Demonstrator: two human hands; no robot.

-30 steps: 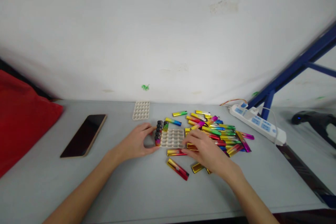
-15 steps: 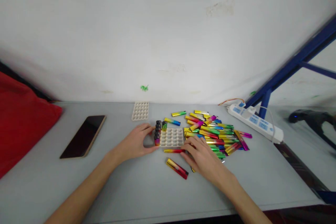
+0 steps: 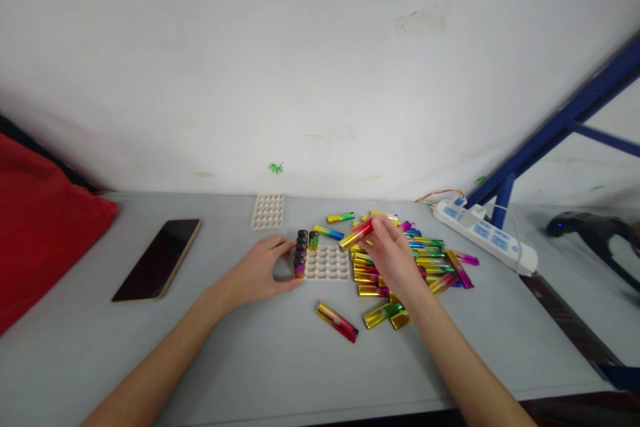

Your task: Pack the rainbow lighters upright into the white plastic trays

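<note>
Head view shows us our right hand (image 3: pixel 395 253) pinching a red-and-gold lighter (image 3: pixel 356 235) between thumb and fingers, tilted and raised by the upper right corner of the near tray (image 3: pixel 329 263). Our left hand (image 3: pixel 260 270) curves about that tray's left edge, thumb near the front corner; whether it grips or merely steadies, we cannot tell. Black-topped lighters (image 3: pixel 300 255) stand upright along this edge, and a green-and-yellow one (image 3: pixel 313 240) stands beside their far end; the remaining cups lie open to us.

On the right we have little room: the heap of lighters (image 3: pixel 435 260) crowds up to the tray, with the power strip (image 3: pixel 487 233) behind it. In front, one loose lighter (image 3: pixel 337 321) lies slantwise, then tabletop (image 3: pixel 240 360) runs free to its front edge. Leftward, a wide gap separates our left hand from the phone (image 3: pixel 159 260).
</note>
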